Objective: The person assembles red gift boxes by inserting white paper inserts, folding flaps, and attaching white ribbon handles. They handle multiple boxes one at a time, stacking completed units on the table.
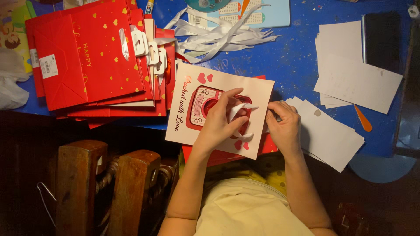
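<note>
A: Item one, position?
B: Cream gift bag with red camera print, flat at blue table's near edge.
A: Left hand?
B: Fingers curled, pinching white ribbon over the bag.
A: Right hand?
B: Closed on the bag's right edge; exact hold unclear.
A: Nearby?
B: Red bag stack left, white card sheets right.

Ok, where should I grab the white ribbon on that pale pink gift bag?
Pinch the white ribbon at its free flat end, coming from the right: it sticks up off the pale pink gift bag, and the left hand covers the other side.
</note>
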